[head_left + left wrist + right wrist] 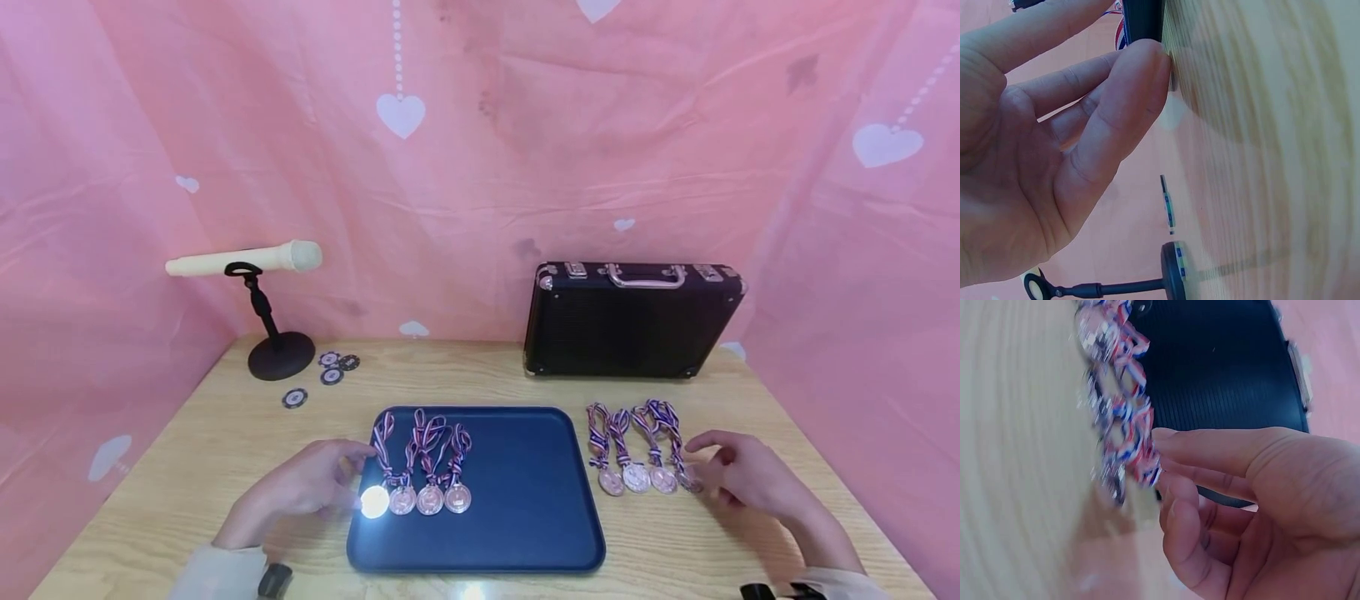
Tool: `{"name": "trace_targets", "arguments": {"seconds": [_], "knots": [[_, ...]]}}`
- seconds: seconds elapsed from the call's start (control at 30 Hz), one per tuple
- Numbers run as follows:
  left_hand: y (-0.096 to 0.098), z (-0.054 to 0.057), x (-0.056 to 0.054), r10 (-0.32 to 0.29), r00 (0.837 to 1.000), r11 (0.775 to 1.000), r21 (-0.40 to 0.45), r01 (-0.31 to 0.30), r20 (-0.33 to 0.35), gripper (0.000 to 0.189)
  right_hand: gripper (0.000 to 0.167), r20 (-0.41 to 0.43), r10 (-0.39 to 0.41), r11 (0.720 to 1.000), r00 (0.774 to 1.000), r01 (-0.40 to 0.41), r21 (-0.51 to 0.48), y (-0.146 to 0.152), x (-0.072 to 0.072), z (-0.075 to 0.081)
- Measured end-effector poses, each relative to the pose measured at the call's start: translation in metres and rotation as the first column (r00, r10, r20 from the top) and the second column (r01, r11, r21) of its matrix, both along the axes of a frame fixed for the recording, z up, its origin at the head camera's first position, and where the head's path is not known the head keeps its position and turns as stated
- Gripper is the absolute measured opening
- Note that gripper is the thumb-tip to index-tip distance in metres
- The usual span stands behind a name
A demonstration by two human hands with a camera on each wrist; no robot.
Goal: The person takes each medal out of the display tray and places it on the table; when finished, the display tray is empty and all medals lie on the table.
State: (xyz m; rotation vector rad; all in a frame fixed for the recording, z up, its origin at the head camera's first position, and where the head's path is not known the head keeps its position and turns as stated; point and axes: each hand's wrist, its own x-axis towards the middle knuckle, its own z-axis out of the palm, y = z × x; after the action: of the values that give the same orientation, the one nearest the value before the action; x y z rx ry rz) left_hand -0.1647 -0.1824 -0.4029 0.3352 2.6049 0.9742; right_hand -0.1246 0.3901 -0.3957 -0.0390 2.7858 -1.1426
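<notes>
On the left part of a dark blue tray (525, 500) lie several medals (430, 500) with striped red, white and blue ribbons; the leftmost one glares white. My left hand (311, 479) is at the tray's left rim, its index fingertip close to the leftmost ribbon. The thumb (1129, 94) overlaps the tray's side in the left wrist view. To the right of the tray, several more medals (637, 477) lie in a row on the table. My right hand (750, 475) is beside the rightmost medal (690, 479), fingers loosely bent, fingertips close to its ribbon (1144, 469).
A black briefcase (630, 325) with a silver handle stands at the back right. At the back left a white microphone (247, 258) rests on a black stand (281, 356), with several poker chips (295, 398) nearby. Pink cloth (465, 208) with hearts surrounds the wooden table (202, 442).
</notes>
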Motion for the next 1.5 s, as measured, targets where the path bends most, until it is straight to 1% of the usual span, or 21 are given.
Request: {"name": "trace_targets", "arguments": {"seconds": [0.07,0.13,0.23,0.33,0.43,0.53,0.63,0.73,0.87,1.07,1.17,1.23,1.33,1.43,1.5], "knots": [[-0.001,0.0,0.0,-0.005,1.0,1.0,-0.014,0.004,-0.012,0.063,0.032,-0.045,-0.004,1.0,0.999,0.005,0.019,-0.01,-0.001,0.004],[-0.002,0.0,0.0,-0.005,1.0,1.0,-0.023,0.005,-0.015,0.064,0.032,-0.07,-0.001,1.0,0.998,0.002,0.019,-0.024,-0.003,0.009],[-0.003,-0.001,0.0,-0.011,1.0,0.999,-0.033,0.01,-0.018,0.063,0.031,-0.086,0.011,1.0,0.996,-0.013,-0.015,-0.046,-0.007,0.016],[-0.003,-0.001,-0.001,-0.029,0.999,0.999,-0.044,0.027,-0.038,0.063,0.033,-0.086,0.04,0.997,0.995,-0.045,-0.057,-0.071,-0.012,0.022],[-0.003,-0.002,-0.001,-0.042,0.998,0.999,-0.027,0.041,-0.046,0.063,0.034,-0.108,0.089,0.991,0.99,-0.099,-0.088,-0.098,-0.018,0.028],[-0.002,-0.002,-0.001,-0.054,0.997,0.998,-0.012,0.054,-0.057,0.061,0.036,-0.105,0.128,0.984,0.986,-0.139,-0.113,-0.124,-0.025,0.032],[0.001,-0.002,-0.001,-0.037,0.999,0.999,0.02,0.037,-0.037,0.056,0.035,-0.074,0.145,0.979,0.987,-0.154,-0.132,-0.148,-0.031,0.035],[0.001,-0.001,-0.001,-0.013,1.0,0.998,0.063,0.012,0.001,0.052,0.034,-0.056,0.184,0.969,0.981,-0.19,-0.16,-0.173,-0.033,0.03],[0.0,-0.001,0.001,0.008,0.999,0.996,0.089,-0.011,0.033,0.049,0.032,-0.023,0.237,0.95,0.971,-0.237,-0.203,-0.206,-0.031,0.017],[0.0,-0.001,0.001,0.021,1.0,0.997,0.077,-0.023,0.023,0.049,0.026,0.029,0.258,0.95,0.966,-0.248,-0.191,-0.243,-0.023,-0.002],[0.001,-0.003,0.003,0.032,0.999,0.997,0.073,-0.035,0.036,0.051,0.026,0.041,0.263,0.952,0.964,-0.253,-0.171,-0.256,-0.019,-0.01],[0.001,-0.004,0.004,0.035,0.999,0.997,0.069,-0.037,0.032,0.051,0.028,0.039,0.266,0.955,0.963,-0.258,-0.145,-0.263,-0.018,-0.013],[0.001,-0.004,0.004,0.04,0.999,0.997,0.069,-0.042,0.027,0.052,0.033,0.029,0.261,0.963,0.965,-0.257,-0.084,-0.271,-0.017,-0.014],[0.001,-0.003,0.002,0.039,0.999,0.996,0.081,-0.041,0.031,0.053,0.038,0.025,0.236,0.971,0.971,-0.236,-0.028,-0.279,-0.018,-0.015],[0.0,-0.003,0.001,0.028,0.999,0.995,0.092,-0.032,0.036,0.054,0.039,0.012,0.225,0.974,0.974,-0.226,0.025,-0.283,-0.02,-0.016]]}}
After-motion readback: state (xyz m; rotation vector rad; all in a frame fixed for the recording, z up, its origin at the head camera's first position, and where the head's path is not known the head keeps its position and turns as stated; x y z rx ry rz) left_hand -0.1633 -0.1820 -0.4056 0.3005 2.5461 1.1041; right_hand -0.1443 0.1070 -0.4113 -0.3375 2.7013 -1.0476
